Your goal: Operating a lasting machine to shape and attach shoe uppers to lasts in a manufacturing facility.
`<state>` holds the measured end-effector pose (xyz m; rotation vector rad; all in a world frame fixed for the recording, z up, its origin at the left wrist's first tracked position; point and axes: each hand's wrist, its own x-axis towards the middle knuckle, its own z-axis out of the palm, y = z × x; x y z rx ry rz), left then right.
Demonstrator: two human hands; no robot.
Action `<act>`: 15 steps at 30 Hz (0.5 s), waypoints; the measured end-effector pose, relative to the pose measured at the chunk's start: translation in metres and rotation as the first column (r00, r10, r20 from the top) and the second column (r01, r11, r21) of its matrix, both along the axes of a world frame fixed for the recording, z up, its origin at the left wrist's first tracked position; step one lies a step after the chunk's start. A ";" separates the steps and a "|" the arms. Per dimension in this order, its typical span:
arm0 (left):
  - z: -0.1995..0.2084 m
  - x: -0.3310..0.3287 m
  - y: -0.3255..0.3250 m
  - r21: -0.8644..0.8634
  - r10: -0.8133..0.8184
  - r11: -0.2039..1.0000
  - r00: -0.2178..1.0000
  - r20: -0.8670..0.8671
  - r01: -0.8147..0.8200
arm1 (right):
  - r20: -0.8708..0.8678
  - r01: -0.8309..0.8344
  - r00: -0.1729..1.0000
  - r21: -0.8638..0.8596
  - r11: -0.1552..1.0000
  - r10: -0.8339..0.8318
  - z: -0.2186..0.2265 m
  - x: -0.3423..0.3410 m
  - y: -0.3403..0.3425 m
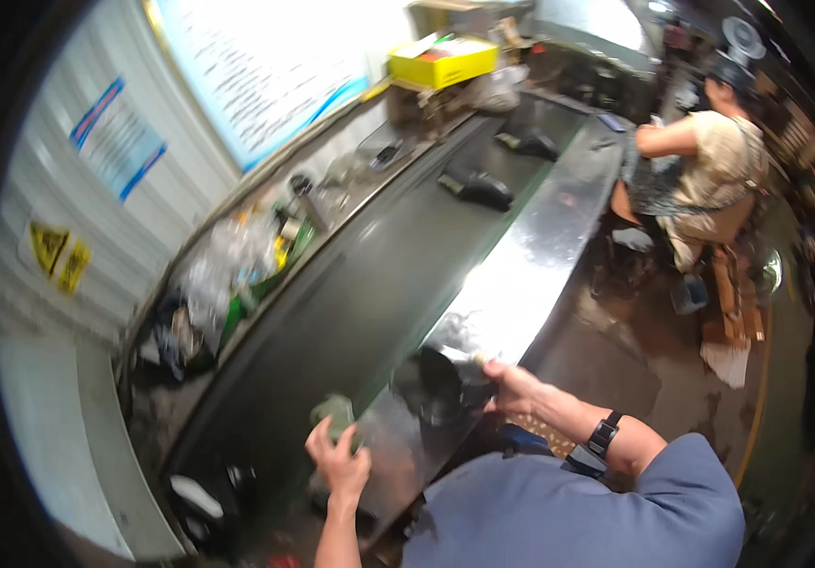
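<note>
My left hand (339, 459) reaches over the near end of a dark belt (331, 312). Its fingers curl round a small greenish, blurred object (333, 409) of unclear kind. To its right, my right hand (513, 386) is closed at the edge of the metal ledge. A small pale tip shows at its fingers, but motion blur hides what it grips. Beside those fingers is a dark, rounded object (429, 383) with a hollow look. I cannot tell whether the hand touches it. A watch-like band (604, 432) circles my right wrist.
Two black shoes (476, 188) (528, 144) lie farther up the belt. A shiny metal ledge (530, 270) runs along its right side. Plastic bags (223, 270) crowd the left shelf; a yellow box (443, 62) stands behind. A co-worker (710, 170) sits at the far right.
</note>
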<state>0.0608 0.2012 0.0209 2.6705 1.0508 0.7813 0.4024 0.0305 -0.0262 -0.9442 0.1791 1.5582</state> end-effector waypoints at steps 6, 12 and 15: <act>-0.022 0.056 -0.091 0.033 -0.463 0.885 0.886 -0.028 0.464 | -0.058 0.182 0.982 0.032 0.983 -0.180 0.002 0.002 0.005; -0.043 0.088 -0.100 -0.387 -0.498 0.766 0.855 0.145 0.513 | 0.215 0.136 0.962 0.157 0.978 -0.168 0.047 -0.011 0.001; -0.039 0.084 -0.071 -0.853 0.479 0.336 0.708 0.519 0.398 | 0.706 -0.227 0.705 0.136 0.964 0.066 0.064 -0.016 -0.020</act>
